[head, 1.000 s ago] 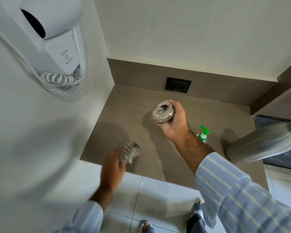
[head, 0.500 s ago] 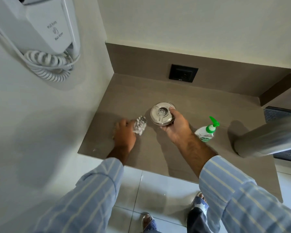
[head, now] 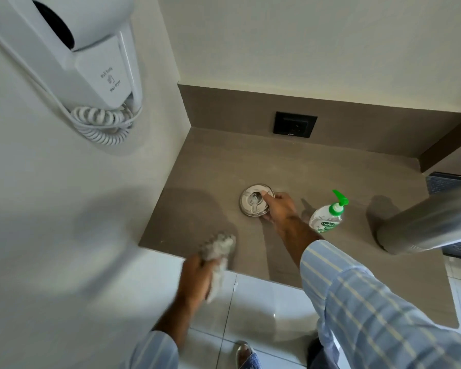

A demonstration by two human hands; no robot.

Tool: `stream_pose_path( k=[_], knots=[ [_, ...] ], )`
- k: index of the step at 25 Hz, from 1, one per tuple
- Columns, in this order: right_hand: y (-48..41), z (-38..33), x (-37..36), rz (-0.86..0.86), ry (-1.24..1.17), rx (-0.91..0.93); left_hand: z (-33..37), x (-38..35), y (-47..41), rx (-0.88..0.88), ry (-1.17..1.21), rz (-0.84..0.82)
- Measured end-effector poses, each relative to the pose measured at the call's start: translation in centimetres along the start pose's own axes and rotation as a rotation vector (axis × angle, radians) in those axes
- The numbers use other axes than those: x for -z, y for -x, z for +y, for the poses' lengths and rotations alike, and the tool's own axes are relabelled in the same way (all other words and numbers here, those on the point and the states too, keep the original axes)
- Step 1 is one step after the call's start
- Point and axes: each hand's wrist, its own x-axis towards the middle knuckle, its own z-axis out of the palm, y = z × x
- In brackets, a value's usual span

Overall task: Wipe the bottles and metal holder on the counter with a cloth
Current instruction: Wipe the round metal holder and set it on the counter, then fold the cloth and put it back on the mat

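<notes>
The right hand [head: 278, 209] grips the round metal holder [head: 254, 200] near the middle of the worktop [head: 205, 166], thumb on its top, fingers curled around its rim. The left hand [head: 197, 275] — blurred — is closed on a crumpled cloth [head: 218, 249] at the worktop's front edge. A green-pump bottle [head: 328, 215] stands just right of the holder.

Matt stone, bright metal, nubby cloth

The counter [head: 216, 166] is showing a matt, smooth grey-brown face, while the round metal holder [head: 253, 201] is gleaming — polished and mirror-like. The cloth [head: 218, 249] is looking rough and nubby, the bottle [head: 326, 218] clear glossy plastic with a green pump, and the hair dryer [head: 91, 54] at far left smooth white plastic.
</notes>
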Motion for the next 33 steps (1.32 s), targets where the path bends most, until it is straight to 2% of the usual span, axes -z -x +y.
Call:
stream_pose_path(
  k=[2,4,7,9,12,17,18,21,25,27,29,30,33],
  knots=[
    [-0.7,0.4,0.3,0.034,0.098,0.03,-0.2,3.8,-3.1,-0.067,-0.226,0.369],
    [-1.0,0.9,0.6,0.074,0.231,0.076,-0.5,7.1,-6.6,-0.164,-0.523,0.489],
    [-1.3,1.4,0.7,0.115,0.462,0.163,-1.9,8.2,-9.5,-0.205,-0.855,0.416],
    [-1.7,1.6,0.7,0.129,0.589,0.211,-2.6,7.0,-10.1,-0.2,-0.941,0.344],
    [-2.7,2.1,0.9,0.131,0.665,0.227,-2.1,4.5,-9.6,-0.201,-0.844,0.28],
    [-1.9,1.9,0.8,0.159,0.659,0.233,-2.2,2.3,-2.9,-0.368,-0.752,-0.157],
    [-1.6,1.7,0.8,0.16,0.668,0.233,-2.6,2.2,-2.3,-0.338,-0.678,-0.175],
    [0.5,0.9,0.9,0.138,0.699,0.237,-1.4,1.4,-1.9,-0.083,-0.196,-0.148],
    [5.1,-0.2,1.8,0.086,0.783,0.339,2.5,0.3,-3.4,0.032,0.44,0.011],
    [9.0,-1.6,1.7,-0.09,0.572,0.305,6.1,0.0,-3.7,0.038,0.69,-0.005],
    [13.2,-4.6,1.6,-0.375,0.195,0.147,10.6,-0.5,-3.7,-0.092,0.787,-0.106],
    [15.0,-6.6,1.9,-0.465,0.088,0.107,13.2,-0.7,-3.7,-0.154,0.811,-0.163],
    [18.4,-12.9,4.8,-0.474,-0.015,0.2,20.4,-1.4,-3.2,-0.189,0.889,-0.286]
  ],
)
